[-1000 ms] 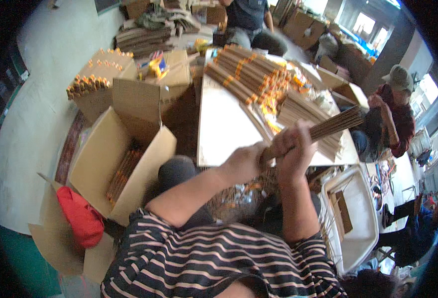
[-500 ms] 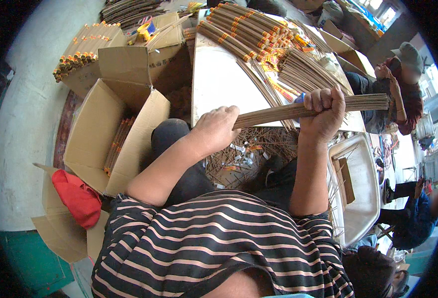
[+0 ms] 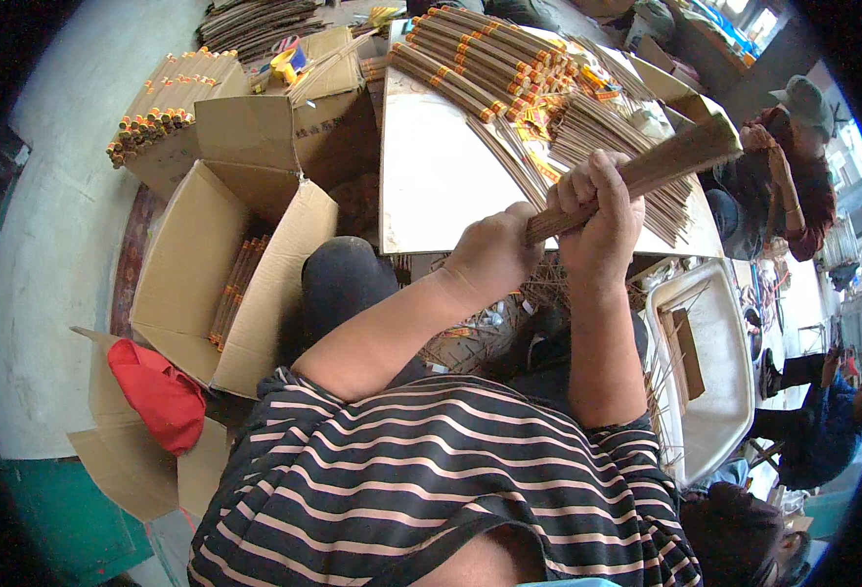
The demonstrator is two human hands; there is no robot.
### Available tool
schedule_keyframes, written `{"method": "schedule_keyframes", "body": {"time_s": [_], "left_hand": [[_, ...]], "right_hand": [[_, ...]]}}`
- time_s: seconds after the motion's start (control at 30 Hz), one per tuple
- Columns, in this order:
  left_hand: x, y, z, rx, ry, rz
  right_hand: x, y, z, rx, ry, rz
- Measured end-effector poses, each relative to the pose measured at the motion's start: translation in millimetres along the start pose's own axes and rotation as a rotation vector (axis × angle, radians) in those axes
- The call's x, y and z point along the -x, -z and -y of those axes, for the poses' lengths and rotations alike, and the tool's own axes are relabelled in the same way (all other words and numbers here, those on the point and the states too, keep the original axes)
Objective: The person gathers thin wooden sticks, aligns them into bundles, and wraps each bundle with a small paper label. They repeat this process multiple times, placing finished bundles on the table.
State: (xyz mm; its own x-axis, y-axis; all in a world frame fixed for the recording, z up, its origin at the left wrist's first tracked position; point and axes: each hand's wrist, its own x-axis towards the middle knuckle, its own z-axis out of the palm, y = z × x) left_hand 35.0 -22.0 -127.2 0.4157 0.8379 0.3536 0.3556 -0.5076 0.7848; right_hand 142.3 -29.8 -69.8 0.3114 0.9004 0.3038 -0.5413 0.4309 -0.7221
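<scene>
A bundle of thin brown incense sticks slants up to the right over the table's near edge. My left hand is closed round its lower left end. Just up the bundle, my right hand wraps its fingers about the sticks. The far end fans out a little, blurred by motion. Beyond my hands, loose incense sticks lie on the white table, beside a stack of wrapped bundles with red and yellow bands.
At left an open cardboard box holds several banded bundles, with a red cloth near it. More wrapped bundles stand behind. A white tub is at right. Broken sticks litter the floor. Two people sit at the right.
The bundle has tilted, its right end rising and its left end shifting right. My left hand has moved right, close to my right hand, which has moved slightly left.
</scene>
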Motion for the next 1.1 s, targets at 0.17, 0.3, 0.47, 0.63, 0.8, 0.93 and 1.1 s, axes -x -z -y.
{"method": "schedule_keyframes", "body": {"time_s": [0.17,0.3,0.47,0.63,0.8,0.93,1.1], "left_hand": [[3,13,-12,0.309,0.240,0.398],[2,4,8,0.115,-0.098,0.144],[-23,2,22,0.245,-0.100,0.104],[-54,4,58,0.361,-0.334,-0.048],[-59,-15,115,0.154,-0.323,-0.143],[-58,-14,124,0.318,-0.270,-0.145],[-59,-17,134,0.344,-0.216,-0.098]], "right_hand": [[-1,7,4,-0.069,-0.154,0.171],[6,-4,4,0.011,-0.067,0.072],[-9,-23,6,0.174,0.033,0.164],[-38,-44,-19,0.482,0.064,0.303],[-63,-23,-72,0.600,-0.069,0.302],[-62,-22,-80,0.612,-0.119,0.319],[-65,-15,-97,0.549,-0.142,0.230]]}}
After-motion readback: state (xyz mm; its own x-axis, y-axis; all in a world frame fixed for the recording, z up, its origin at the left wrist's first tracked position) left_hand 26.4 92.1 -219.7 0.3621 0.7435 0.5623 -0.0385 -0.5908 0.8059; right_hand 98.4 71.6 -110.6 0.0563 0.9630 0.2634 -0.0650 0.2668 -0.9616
